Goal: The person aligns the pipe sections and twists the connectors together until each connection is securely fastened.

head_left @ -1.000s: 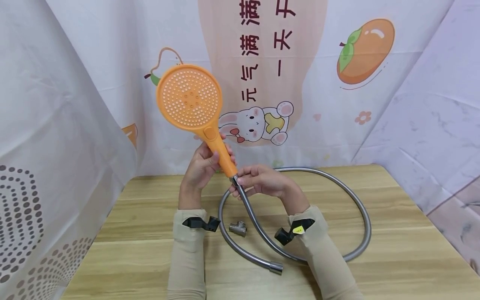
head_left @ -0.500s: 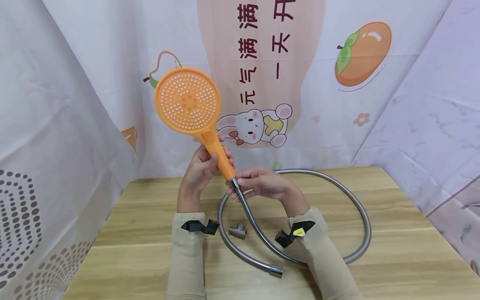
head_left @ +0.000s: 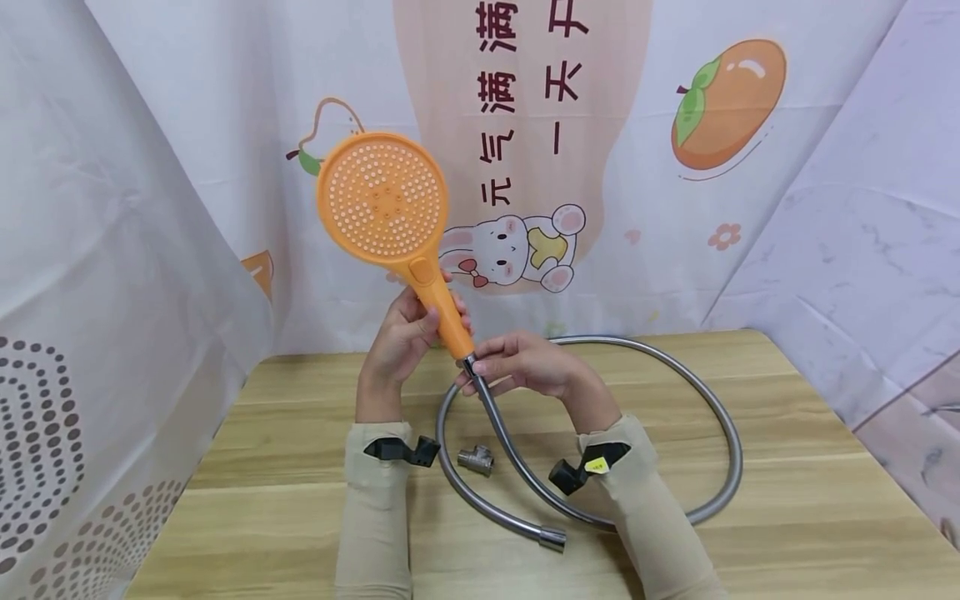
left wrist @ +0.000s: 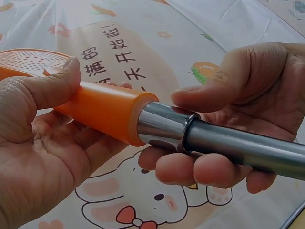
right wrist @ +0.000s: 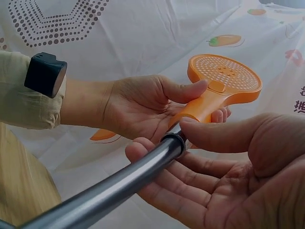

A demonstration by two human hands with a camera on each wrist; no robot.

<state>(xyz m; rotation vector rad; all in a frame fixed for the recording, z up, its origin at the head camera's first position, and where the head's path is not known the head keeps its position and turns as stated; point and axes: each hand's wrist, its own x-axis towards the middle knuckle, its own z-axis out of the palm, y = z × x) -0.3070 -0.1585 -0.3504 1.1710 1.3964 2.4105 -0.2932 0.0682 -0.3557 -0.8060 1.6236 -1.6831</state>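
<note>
An orange shower head is held up above the table, its round nozzle face toward the head camera. My left hand grips its handle, thumb along the near side and fingers behind. A grey metal shower hose meets the handle's lower end. At that joint, my right hand pinches the chrome connector nut between thumb and fingers. The left wrist view shows the nut's upper edge right against the orange handle, with a dark ring at its lower edge. In the right wrist view the hose runs across the right fingers.
The hose loops over the wooden table, its free end fitting lying near the front. A small metal tee fitting lies inside the loop. A printed cloth hangs behind the table, with more cloth at both sides.
Both hands keep hold of the shower head and the nut in nearly the same place. The shower head shifts slightly down, then back up and right, as the whole view shifts a little.
</note>
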